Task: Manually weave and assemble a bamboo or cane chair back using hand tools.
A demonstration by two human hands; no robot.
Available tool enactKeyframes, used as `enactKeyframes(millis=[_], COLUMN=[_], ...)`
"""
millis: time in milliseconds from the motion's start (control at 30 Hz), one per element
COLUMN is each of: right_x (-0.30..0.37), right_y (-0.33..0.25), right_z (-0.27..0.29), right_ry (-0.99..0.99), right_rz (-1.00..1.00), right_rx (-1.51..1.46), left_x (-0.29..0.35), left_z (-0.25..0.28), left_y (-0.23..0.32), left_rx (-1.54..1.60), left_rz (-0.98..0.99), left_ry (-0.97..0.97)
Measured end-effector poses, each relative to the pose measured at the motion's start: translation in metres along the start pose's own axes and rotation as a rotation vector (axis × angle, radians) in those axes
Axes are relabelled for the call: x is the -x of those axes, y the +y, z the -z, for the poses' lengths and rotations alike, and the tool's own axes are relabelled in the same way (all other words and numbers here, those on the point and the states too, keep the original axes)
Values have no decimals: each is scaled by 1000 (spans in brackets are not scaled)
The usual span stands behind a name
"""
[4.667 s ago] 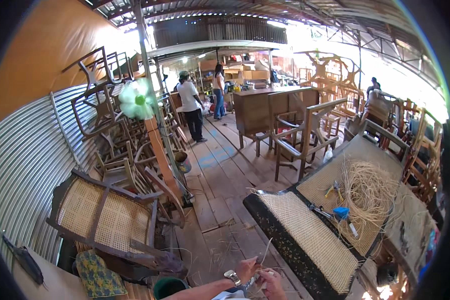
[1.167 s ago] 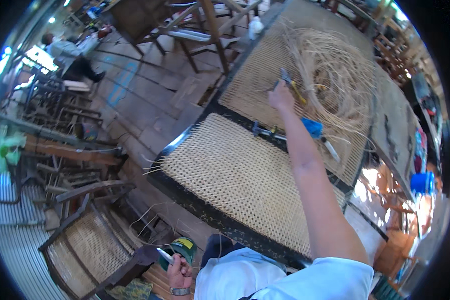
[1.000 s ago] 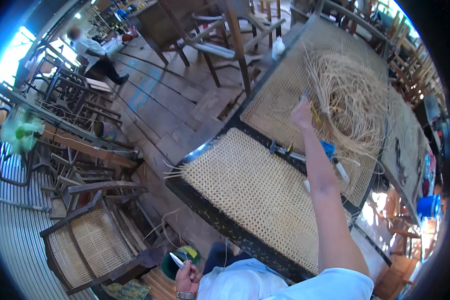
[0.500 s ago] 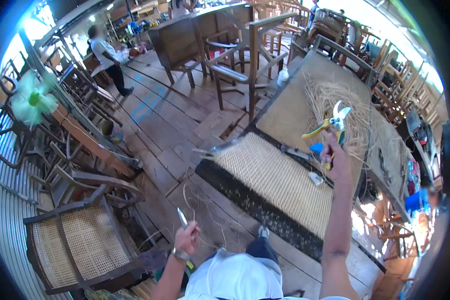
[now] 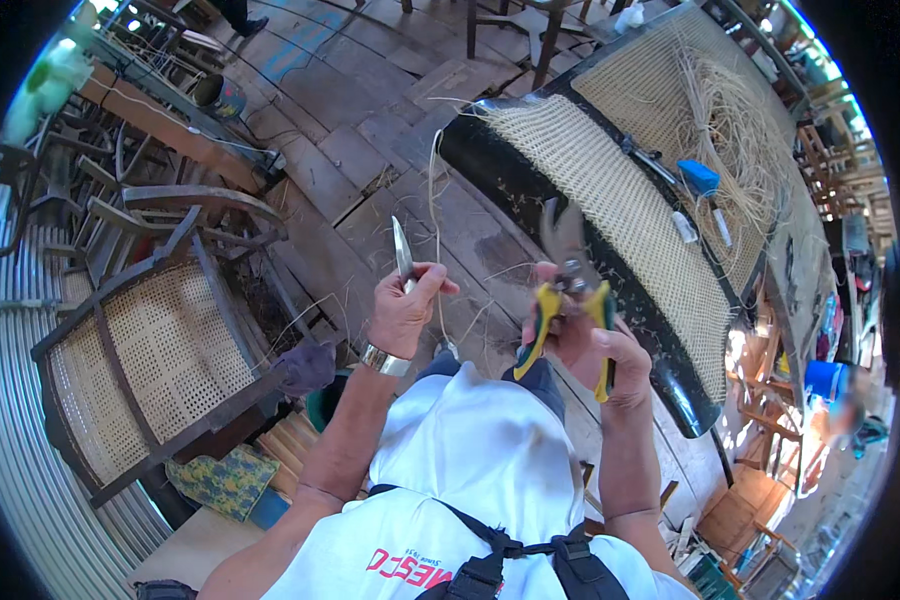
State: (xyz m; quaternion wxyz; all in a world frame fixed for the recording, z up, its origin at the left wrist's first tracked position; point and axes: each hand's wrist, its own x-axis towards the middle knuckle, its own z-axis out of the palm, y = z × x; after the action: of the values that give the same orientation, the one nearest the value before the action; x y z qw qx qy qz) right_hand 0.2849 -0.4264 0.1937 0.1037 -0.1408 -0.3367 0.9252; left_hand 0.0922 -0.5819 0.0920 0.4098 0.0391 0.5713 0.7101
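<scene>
My left hand [image 5: 404, 312] is closed round a knife [image 5: 401, 245], its pointed silver blade sticking up. A thin cane strand [image 5: 434, 190] runs down past its fingertips; whether the fingers touch it I cannot tell. My right hand [image 5: 595, 345] holds pruning shears [image 5: 572, 285] with yellow and dark green handles, in front of my body. Their blades point up and are smeared by motion. Beyond the shears lies a black-framed seat with a woven cane panel [image 5: 610, 170]. A loose bundle of cane strands [image 5: 735, 130] rests on a second woven panel behind it.
A blue-handled tool [image 5: 698, 177] and a small white object [image 5: 684, 227] lie on the panels' dividing rail. At left, a wooden chair with a cane back [image 5: 170, 350] lies among other frames. Loose strands litter the plank floor [image 5: 370, 150]. A patterned cloth [image 5: 225, 480] sits lower left.
My right hand has drawn the shears back from over the cane bundle toward my body. The left hand has risen in the picture with the knife. The view has tipped downward.
</scene>
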Motion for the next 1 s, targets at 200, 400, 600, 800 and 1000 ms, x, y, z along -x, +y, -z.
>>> enactKeyframes(millis=[200,400,600,800,1000], right_x=[-44,-58,-68,-60,-66], right_y=[39,52,50,49,23], right_z=[43,27,22,29,37], right_ry=[9,10,-13,42,24], right_rz=[-397,-369,-409,-451,-485], right_rx=[716,559,530,355,441], left_x=[3,-3,-4,0,-3], left_z=[-5,5,6,-2,-31], left_y=[1,-4,-13,-1,1], left_rx=[-105,-206,-186,-314,-171], left_rz=[-126,-116,-99,-31,-42], left_ry=[33,0,-8,29,48])
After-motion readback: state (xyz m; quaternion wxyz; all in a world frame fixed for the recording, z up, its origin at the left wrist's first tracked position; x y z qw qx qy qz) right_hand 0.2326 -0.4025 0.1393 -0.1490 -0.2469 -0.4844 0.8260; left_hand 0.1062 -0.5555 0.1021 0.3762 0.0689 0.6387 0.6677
